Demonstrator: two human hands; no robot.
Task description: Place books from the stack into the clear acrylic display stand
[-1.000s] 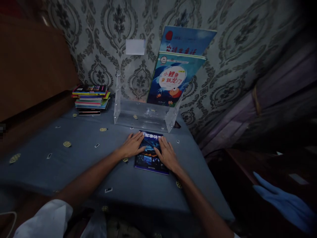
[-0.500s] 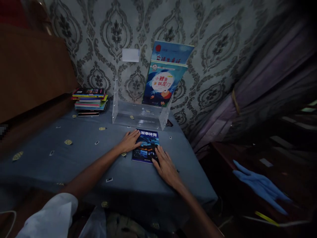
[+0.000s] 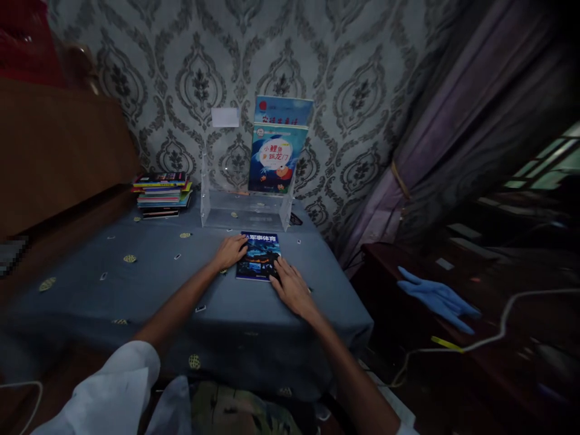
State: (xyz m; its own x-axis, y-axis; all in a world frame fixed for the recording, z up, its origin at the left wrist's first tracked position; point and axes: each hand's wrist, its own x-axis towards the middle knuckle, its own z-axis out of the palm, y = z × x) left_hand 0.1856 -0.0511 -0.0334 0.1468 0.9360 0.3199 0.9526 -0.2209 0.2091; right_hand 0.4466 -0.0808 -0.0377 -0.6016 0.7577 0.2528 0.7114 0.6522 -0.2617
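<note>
A dark blue book (image 3: pixel 259 257) with white characters lies flat on the blue tablecloth. My left hand (image 3: pixel 231 251) rests with its fingers spread over the book's left edge. On the lower right edge of the same book lies my right hand (image 3: pixel 291 286), its fingers stretched out. Behind the book stands a clear acrylic rack (image 3: pixel 244 211). Two blue picture books lean upright at the rack's right side, the front one (image 3: pixel 274 160) overlapping the rear one (image 3: pixel 283 110).
A stack of books (image 3: pixel 163 196) sits at the table's back left, near a brown wooden panel (image 3: pixel 63 151). To the right, a blue glove (image 3: pixel 437 297) and a white cable (image 3: pixel 501 329) lie on a dark red surface. A purple curtain (image 3: pixel 399 175) hangs beside the wall.
The camera view has shifted, so the table, rack and books appear at slightly different places. Both hands remain on the dark blue book, which still lies flat.
</note>
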